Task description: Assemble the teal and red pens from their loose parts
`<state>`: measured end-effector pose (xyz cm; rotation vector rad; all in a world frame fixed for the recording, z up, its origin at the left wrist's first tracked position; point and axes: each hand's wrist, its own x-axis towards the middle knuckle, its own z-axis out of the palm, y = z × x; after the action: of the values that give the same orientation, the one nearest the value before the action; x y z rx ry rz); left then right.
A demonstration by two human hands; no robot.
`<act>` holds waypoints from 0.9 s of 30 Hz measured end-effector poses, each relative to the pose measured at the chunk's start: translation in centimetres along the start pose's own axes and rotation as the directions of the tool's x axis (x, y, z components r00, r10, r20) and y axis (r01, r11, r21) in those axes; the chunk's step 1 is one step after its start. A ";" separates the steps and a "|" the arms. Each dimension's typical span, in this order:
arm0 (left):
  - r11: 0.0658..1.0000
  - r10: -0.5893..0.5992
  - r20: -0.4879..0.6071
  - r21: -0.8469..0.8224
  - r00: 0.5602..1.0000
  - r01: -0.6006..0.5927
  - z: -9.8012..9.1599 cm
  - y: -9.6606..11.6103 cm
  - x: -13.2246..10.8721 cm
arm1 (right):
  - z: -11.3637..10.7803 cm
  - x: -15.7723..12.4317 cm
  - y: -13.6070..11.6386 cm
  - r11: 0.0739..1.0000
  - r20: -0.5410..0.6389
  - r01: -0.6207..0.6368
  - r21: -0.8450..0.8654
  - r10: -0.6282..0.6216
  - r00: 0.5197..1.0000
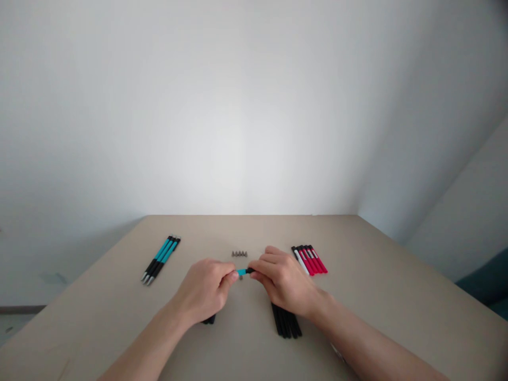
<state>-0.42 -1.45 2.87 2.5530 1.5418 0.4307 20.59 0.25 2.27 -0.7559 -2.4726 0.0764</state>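
Between my hands, at the middle of the table, is a blue pen barrel with a black end. My left hand has its fingers closed round the blue part, hiding most of it. The black end is pinched in my right hand. Just below the barrel lies a small metal cone tip. Black tubes stick out from under my right hand, side by side. More black pieces show below my left hand, mostly covered by it.
A row of several small metal cone tips stands behind my hands. At the left lie blue-and-black pens in a parallel group. Several pink barrels and a white barrel, all with black ends, lie at the right. A wall backs the table.
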 end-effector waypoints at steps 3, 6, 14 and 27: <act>0.996 0.080 -0.058 0.051 0.995 -0.077 0.3 0.2 0.3 | 0.2 -0.1 -0.2 0.999 0.041 -0.039 0.006 0.039 0.998; 0.980 0.195 -0.123 0.050 0.973 -0.190 0.6 0.7 0.5 | 0.4 -0.1 -0.2 0.999 0.059 -0.039 -0.006 0.039 0.997; 0.981 0.192 -0.066 0.047 0.979 -0.189 1.5 1.2 0.4 | 0.4 0.1 -0.1 0.998 0.014 -0.064 -0.004 0.064 0.998; 0.989 0.144 0.006 0.043 0.990 -0.144 0.7 1.3 0.4 | 0.1 0.3 0.0 0.996 0.006 -0.012 -0.087 0.013 1.000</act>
<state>1.10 -1.72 2.60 2.7079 1.3860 0.4133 20.36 0.43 2.30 -0.8085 -2.4912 -0.0246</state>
